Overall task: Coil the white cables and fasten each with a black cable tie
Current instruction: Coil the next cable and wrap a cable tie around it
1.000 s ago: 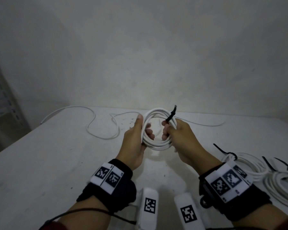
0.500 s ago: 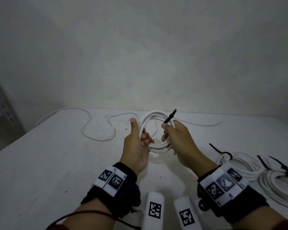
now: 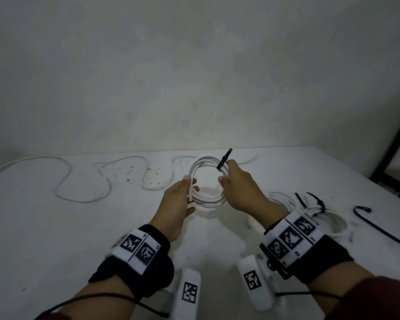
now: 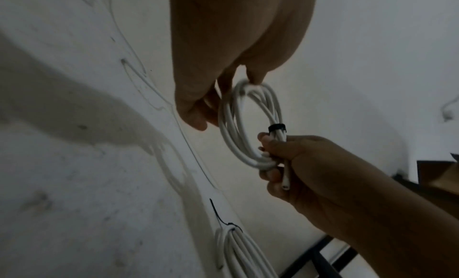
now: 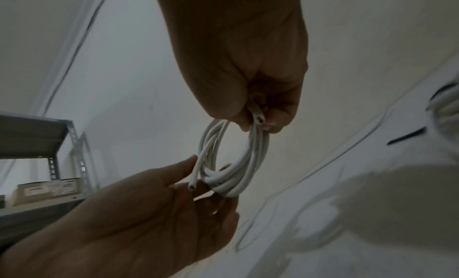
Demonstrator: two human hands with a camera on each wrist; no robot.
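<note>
A white cable coil (image 3: 207,181) of several round loops is held upright above the worktop (image 3: 56,227), a black cable tie (image 3: 224,158) wrapped around its upper right, tail pointing up. Two tied white coils (image 3: 319,218) lie flat at right, a loose black tie (image 3: 376,225) beside them. An uncoiled white cable (image 3: 83,179) snakes along the far edge.

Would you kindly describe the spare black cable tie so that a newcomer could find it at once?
Start at the white table and go to its right side, past the tied coils beside the right hand. The loose tie lies flat and alone on bare tabletop, hooked at its far end. Unlike the other ties, it wraps no cable.
</note>
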